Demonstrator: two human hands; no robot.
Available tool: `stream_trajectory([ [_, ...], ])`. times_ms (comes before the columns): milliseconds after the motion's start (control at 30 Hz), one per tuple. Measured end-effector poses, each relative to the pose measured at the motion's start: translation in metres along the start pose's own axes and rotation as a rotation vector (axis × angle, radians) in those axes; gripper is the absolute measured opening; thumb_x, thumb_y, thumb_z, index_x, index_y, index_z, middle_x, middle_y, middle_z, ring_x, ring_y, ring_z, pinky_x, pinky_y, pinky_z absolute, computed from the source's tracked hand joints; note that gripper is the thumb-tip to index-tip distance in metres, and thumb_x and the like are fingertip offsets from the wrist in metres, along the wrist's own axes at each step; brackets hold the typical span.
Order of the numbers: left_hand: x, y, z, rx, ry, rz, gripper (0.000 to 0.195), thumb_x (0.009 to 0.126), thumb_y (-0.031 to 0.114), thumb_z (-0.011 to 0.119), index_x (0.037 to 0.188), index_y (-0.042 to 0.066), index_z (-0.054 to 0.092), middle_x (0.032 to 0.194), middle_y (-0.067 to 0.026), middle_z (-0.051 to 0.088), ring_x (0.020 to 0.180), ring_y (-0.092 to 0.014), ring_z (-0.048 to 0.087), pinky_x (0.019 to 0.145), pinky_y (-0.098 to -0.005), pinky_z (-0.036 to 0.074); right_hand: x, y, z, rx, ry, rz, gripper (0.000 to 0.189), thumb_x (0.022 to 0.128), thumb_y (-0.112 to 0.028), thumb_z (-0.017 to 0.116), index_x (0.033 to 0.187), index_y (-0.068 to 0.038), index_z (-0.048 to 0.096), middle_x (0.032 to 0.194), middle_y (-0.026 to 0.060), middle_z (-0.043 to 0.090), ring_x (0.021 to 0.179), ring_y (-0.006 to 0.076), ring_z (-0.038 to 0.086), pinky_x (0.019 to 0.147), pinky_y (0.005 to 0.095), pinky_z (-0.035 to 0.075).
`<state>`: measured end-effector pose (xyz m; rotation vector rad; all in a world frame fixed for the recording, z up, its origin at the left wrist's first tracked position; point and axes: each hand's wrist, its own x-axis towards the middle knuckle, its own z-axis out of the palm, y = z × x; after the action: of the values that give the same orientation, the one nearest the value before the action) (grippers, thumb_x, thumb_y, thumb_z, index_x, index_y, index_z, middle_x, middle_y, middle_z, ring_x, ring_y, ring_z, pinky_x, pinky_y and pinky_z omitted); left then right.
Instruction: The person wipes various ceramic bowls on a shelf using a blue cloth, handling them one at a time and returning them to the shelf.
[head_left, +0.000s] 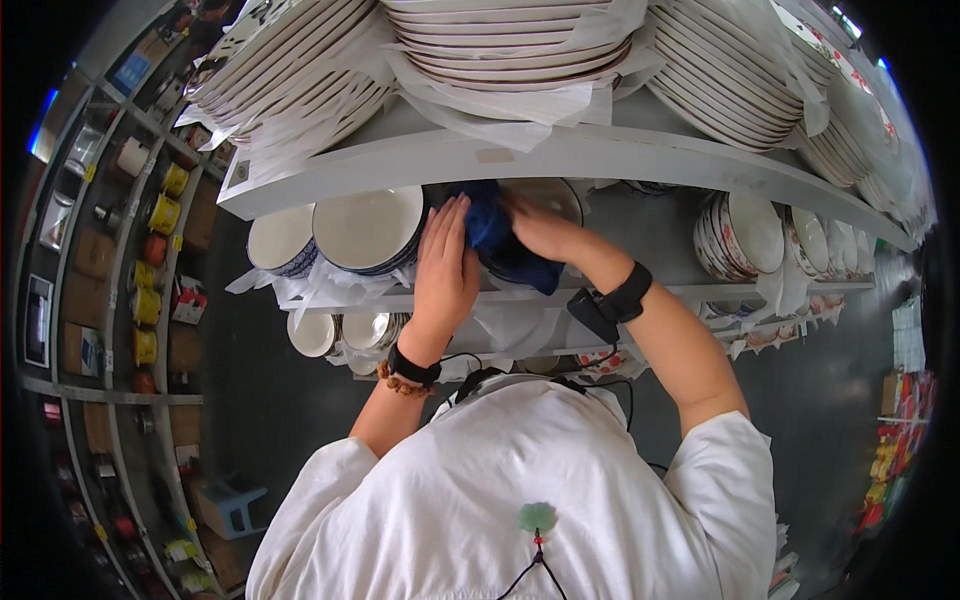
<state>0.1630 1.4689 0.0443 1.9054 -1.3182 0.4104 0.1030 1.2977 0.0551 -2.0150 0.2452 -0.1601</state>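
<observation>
On the shelf below the plates, my left hand (448, 259) lies with its fingers extended against the side of a large cream bowl (369, 225) with a blue-patterned outside. A crumpled dark blue cloth (491, 225) is between my two hands. My right hand (541, 229) is at the cloth's right side, in front of another cream bowl (562, 196); its fingertips are hidden, so its hold on the cloth is unclear. The lower part of the cloth hangs over a dish that is mostly covered. A smaller blue-patterned bowl (281, 240) stands at the left end.
Stacked plates with paper between them (510, 45) fill the upper shelf, whose thick front edge (495, 157) passes just above my hands. Floral bowls (750, 232) stand farther right. More bowls (313, 334) sit on a lower shelf. A rack of boxed and yellow goods (161, 214) is at the left.
</observation>
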Motion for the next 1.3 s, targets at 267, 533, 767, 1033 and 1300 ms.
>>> stream_trajectory([
  [267,-0.017,-0.004,0.002,-0.198,-0.059,-0.095,0.050,0.085,-0.003,0.050,0.134,-0.004,0.040,0.137,-0.0228,0.045,0.128,-0.040,0.042,0.108,-0.0407,0.032,0.001,0.010,-0.011,-0.171,-0.246,0.010,0.052,0.101,-0.041,0.031,0.123,0.000,0.054,0.112,0.0201,0.063,0.102,0.0325,0.060,0.092,0.0368,0.044],
  [533,-0.008,0.031,-0.015,-0.423,-0.115,-0.229,0.033,0.085,0.001,0.051,0.118,-0.005,0.052,0.098,-0.0189,0.061,0.086,-0.032,0.058,0.079,-0.0359,0.047,-0.028,-0.022,-0.062,-0.001,-0.345,0.129,0.057,0.097,-0.050,0.044,0.093,0.003,0.065,0.078,0.0080,0.062,0.074,0.0141,0.052,0.071,0.0298,0.045],
  [767,-0.009,0.056,-0.019,-0.448,-0.542,-0.041,0.033,0.081,0.001,0.055,0.114,0.000,0.057,0.092,-0.0202,0.063,0.082,-0.037,0.061,0.070,-0.0383,0.050,-0.117,-0.032,-0.138,-0.245,-0.494,0.151,0.056,0.075,-0.033,0.077,0.118,-0.007,0.053,0.097,0.0115,0.065,0.086,0.0211,0.061,0.078,0.0313,0.047],
  [1033,-0.011,0.040,-0.023,-0.408,0.118,-0.395,0.035,0.086,-0.009,0.048,0.118,0.001,0.059,0.108,-0.0136,0.063,0.100,-0.024,0.060,0.087,-0.0286,0.045,-0.095,0.010,-0.093,0.003,0.436,-0.234,0.042,0.082,-0.014,0.072,0.119,-0.001,0.056,0.113,0.0108,0.063,0.108,0.0177,0.056,0.095,0.0307,0.043],
  [1300,0.007,0.034,-0.007,0.046,-0.064,0.034,0.029,0.080,0.003,0.054,0.109,0.000,0.061,0.112,-0.0178,0.061,0.113,-0.037,0.053,0.104,-0.0506,0.036,-0.039,0.026,-0.010,-0.562,0.325,-0.474,0.049,0.081,-0.014,0.064,0.127,-0.002,0.053,0.129,0.0199,0.052,0.120,0.0360,0.050,0.102,0.0445,0.038],
])
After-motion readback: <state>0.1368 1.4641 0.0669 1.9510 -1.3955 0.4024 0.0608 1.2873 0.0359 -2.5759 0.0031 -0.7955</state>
